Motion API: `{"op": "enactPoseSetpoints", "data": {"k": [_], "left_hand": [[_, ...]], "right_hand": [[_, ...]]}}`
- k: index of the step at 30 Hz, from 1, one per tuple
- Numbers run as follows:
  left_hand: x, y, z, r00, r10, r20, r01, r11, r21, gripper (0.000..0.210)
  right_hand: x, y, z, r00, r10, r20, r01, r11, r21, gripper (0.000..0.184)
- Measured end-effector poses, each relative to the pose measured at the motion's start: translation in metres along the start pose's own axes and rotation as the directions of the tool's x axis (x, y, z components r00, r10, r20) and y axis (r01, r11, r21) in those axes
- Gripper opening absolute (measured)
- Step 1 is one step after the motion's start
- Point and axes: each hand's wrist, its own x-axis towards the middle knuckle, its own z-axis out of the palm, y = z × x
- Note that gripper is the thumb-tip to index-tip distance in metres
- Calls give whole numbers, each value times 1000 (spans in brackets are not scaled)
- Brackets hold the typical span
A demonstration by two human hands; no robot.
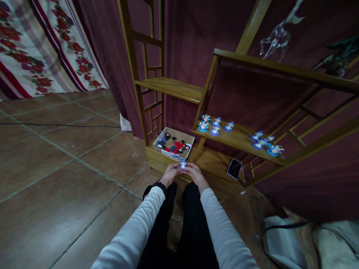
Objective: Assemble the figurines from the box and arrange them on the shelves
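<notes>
Wooden shelving, maroon curtain beyond handheld figurine

The place looks like a room in a home, or one furnished that way. An open wooden display shelf stands ahead, from twelve to three o'clock, bearing small figurines at three and a clear glass animal nearer two. A maroon curtain hangs behind it at twelve; striped, flower-patterned fabric drapes at ten. Brown floor tiles with paler joints spread at eight.
</notes>
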Motion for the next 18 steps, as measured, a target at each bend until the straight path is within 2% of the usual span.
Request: {"op": "enactPoseSetpoints", "data": {"k": [5, 9, 14, 18], "left_hand": [[0, 1, 1, 999, -11, -52, 11, 1000, -8, 22], [-1, 2, 0, 999, 31, -24, -31, 999, 15, 26], [1, -3, -2, 985, 170, 0, -167, 964, 205, 36], [0, -8, -1, 961, 277, 12, -259, 879, 401, 40]], "right_hand": [[4, 5, 3, 998, -19, -54, 16, 999, -46, 24], [6, 7, 6, 998, -35, -58, 32, 997, -65, 26], [6, 6, 7, 997, -13, -79, 7, 997, -72, 28], [5, 7, 7, 994, -6, -105, -2, 997, -82, 29]]}}
